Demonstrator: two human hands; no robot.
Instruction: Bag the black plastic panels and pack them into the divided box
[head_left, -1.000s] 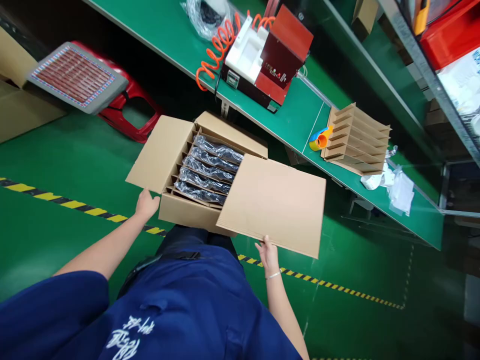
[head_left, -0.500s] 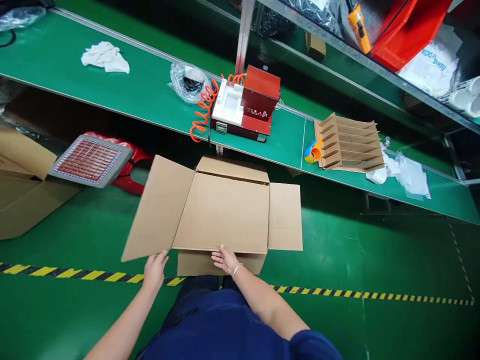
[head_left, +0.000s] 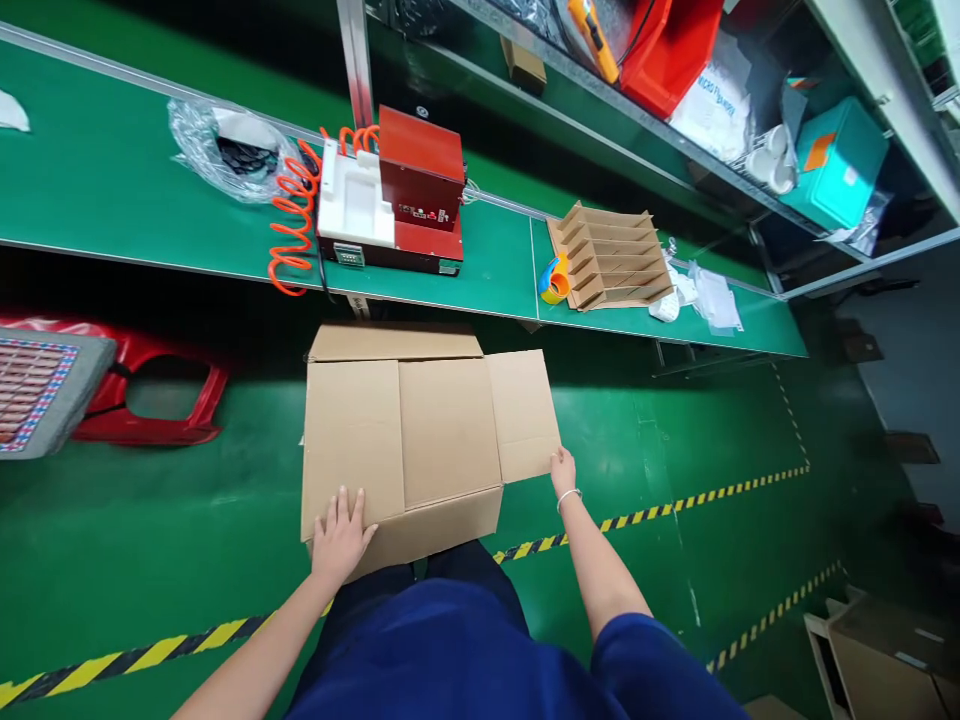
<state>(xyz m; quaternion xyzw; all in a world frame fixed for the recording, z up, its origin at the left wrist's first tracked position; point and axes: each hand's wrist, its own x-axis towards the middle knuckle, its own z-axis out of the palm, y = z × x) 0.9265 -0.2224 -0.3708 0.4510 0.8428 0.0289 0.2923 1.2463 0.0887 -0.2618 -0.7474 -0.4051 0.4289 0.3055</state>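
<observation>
The left flap (head_left: 352, 430) of the cardboard box (head_left: 442, 525) is laid inward, touched near its near left corner by the left hand (head_left: 341, 538), fingers spread. The right flap (head_left: 523, 415), turned outward, is pinched at its near right corner by the right hand (head_left: 563, 470). Beyond the box, the table (head_left: 495, 250) is seen; near its front edge are set the red machine (head_left: 420, 190) and, rightward, the tape roll (head_left: 555, 282) and cardboard divider (head_left: 615, 258).

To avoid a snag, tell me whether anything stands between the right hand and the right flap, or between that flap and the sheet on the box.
Nothing visible does. The right hand grips the right flap at its near corner, and the sheet lies bare beside it. The left hand is off on the left flap.
</observation>
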